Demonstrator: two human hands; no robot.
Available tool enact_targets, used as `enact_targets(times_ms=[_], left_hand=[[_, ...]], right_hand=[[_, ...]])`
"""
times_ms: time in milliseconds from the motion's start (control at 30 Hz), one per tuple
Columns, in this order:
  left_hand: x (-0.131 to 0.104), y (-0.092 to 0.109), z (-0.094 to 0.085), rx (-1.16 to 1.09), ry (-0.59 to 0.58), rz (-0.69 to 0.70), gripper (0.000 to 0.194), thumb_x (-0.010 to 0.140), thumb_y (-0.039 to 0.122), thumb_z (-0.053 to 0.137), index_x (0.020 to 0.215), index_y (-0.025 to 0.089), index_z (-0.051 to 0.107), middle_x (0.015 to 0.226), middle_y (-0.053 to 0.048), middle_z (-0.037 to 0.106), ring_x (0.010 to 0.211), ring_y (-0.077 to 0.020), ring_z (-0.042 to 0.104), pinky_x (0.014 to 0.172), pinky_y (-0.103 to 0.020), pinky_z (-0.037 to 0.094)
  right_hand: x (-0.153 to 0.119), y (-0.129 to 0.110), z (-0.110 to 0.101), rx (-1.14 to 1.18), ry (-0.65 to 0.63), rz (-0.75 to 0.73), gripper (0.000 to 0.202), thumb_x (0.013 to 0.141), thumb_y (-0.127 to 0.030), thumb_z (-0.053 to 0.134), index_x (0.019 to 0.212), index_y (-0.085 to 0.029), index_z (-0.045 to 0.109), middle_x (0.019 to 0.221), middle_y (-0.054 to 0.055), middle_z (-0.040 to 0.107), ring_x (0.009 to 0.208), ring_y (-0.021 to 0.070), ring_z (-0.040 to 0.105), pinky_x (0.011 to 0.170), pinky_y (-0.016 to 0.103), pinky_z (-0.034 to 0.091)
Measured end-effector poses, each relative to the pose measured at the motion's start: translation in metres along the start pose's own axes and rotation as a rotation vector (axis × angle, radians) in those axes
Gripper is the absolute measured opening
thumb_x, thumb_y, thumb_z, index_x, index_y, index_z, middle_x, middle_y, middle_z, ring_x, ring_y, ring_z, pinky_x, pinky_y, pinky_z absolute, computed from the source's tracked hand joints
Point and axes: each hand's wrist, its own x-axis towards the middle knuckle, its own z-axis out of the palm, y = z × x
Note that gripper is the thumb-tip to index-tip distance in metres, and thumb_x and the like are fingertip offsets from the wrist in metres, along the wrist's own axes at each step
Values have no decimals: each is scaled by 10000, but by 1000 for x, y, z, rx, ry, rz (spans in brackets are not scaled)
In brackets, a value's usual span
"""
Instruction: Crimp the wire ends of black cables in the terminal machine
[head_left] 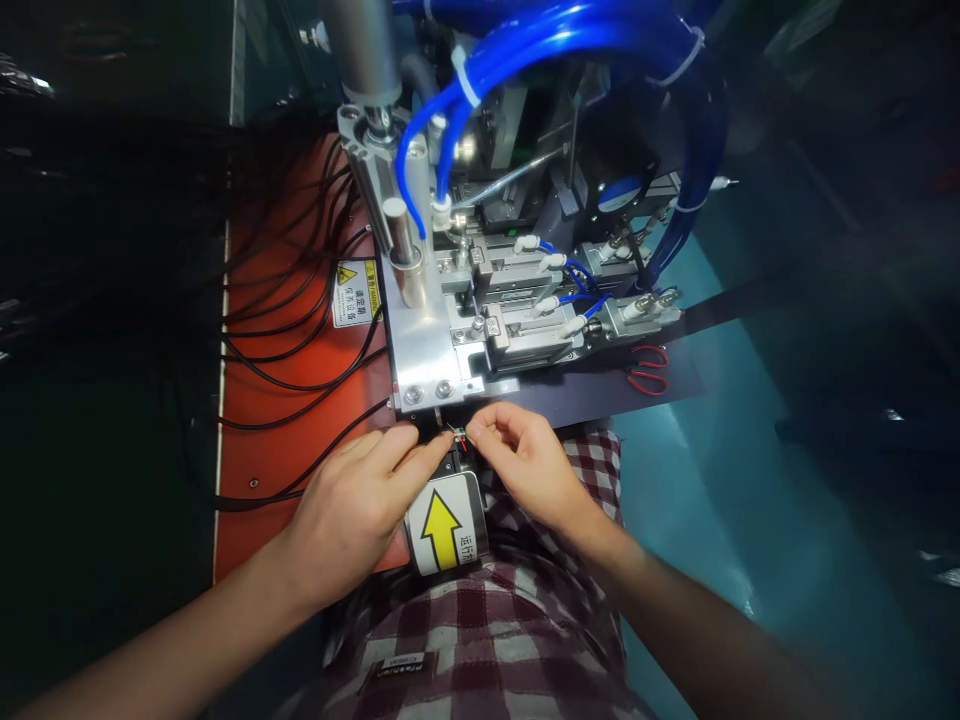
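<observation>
The small red-wired part (462,439) is located between my fingertips, at the near edge of the machine (420,350). Right hand (525,462): thumb and forefinger pinched on the part. Left hand (358,497): forefinger at its opposite side; grip cannot be determined. Arrow label (442,522), nearer me: yellow arrow, "运行" legible. Warning label (358,293), above the orange bench (255,450): "警告/WARNING", "请定期保养设备".

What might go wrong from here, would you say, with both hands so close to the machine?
First, the left hand and right hand are near the machine's metal plate, so any movement there might pinch fingers. Second, the small part with a red strand between the fingertips looks tiny and could slip. Third, the black cables beside the left hand might snag it.
</observation>
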Motion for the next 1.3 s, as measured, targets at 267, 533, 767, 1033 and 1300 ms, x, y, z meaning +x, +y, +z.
enact_targets(times_ms=[267, 533, 767, 1033, 1300], left_hand=[[-2, 6, -8, -302, 51, -129, 316, 892, 128, 462, 1200, 160, 521, 910, -59, 558, 798, -156, 550, 712, -261, 460], [16, 29, -31, -963, -127, -637, 109, 848, 290, 569, 876, 209, 637, 758, 5, 606, 668, -109, 551, 576, -196, 438], [19, 33, -35, -1500, -157, -915, 216, 811, 357, 621, 941, 187, 590, 566, 78, 423, 430, -24, 336, 383, -126, 263], [12, 32, -27, -1486, -104, -871, 242, 816, 367, 619, 985, 197, 585, 539, 70, 444, 446, -38, 362, 396, -124, 279], [9, 31, -24, -1472, -42, -850, 236, 807, 347, 635, 974, 187, 589, 536, 73, 454, 456, -32, 383, 438, -117, 312]], right_hand=[[-11, -14, -4, 56, -21, -111, 147, 854, -238, 529, 722, -172, 533, 629, -27, 472, 556, 107, 408, 508, 232, 343], [-35, -27, -3, 120, -101, -89, 126, 844, -218, 557, 731, -165, 546, 641, -27, 480, 583, 103, 419, 528, 219, 351], [-39, -18, 11, 410, -97, -7, 181, 835, -279, 592, 710, -162, 533, 580, -53, 434, 526, 79, 360, 492, 195, 317], [-43, -17, 22, 534, -6, -28, 170, 818, -272, 621, 712, -162, 547, 574, -58, 433, 518, 73, 360, 492, 187, 319], [-43, -19, 30, 541, 38, -41, 121, 804, -261, 616, 757, -163, 565, 607, -48, 465, 530, 81, 378, 505, 198, 335]])
